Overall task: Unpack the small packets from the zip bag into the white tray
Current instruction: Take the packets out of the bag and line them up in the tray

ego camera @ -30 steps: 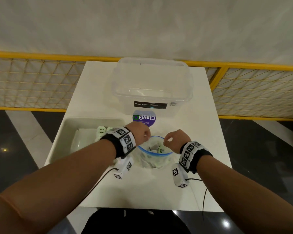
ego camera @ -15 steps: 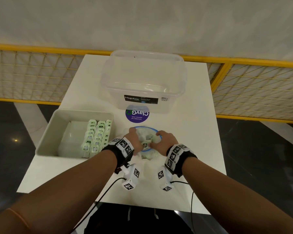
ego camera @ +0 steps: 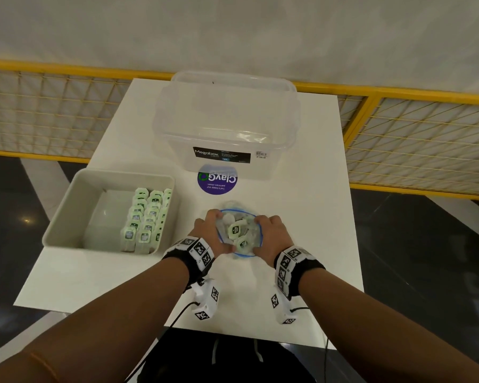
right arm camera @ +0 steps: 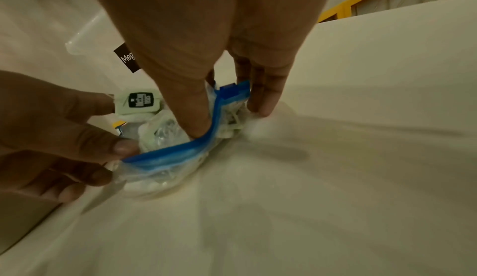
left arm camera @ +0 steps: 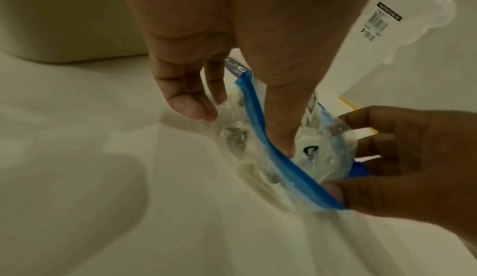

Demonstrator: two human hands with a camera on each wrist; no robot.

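Observation:
A clear zip bag [ego camera: 250, 217] with a blue zip rim [left arm camera: 271, 158] stands on the white table with its mouth spread wide. Pale green small packets [ego camera: 235, 230] with dark labels lie inside. My left hand [ego camera: 221, 232] pinches the bag's left rim, thumb inside and fingers [left arm camera: 191, 105] outside. My right hand [ego camera: 259, 236] pinches the right rim [right arm camera: 180, 154] the same way, with its thumb inside. The white tray [ego camera: 67, 214] sits to the left, holding several packets [ego camera: 147, 217] in upright rows along its right side.
A large clear Megabox container [ego camera: 227, 120] stands behind the bag, with a round purple sticker [ego camera: 217, 183] on the table between them. A yellow mesh railing [ego camera: 415, 139] runs behind the table. The table's front edge is near my body.
Both hands have moved from the top of the rim down round the bag's sides, and the mouth is spread wider and lower. My view has shifted, bringing the whole tray into sight.

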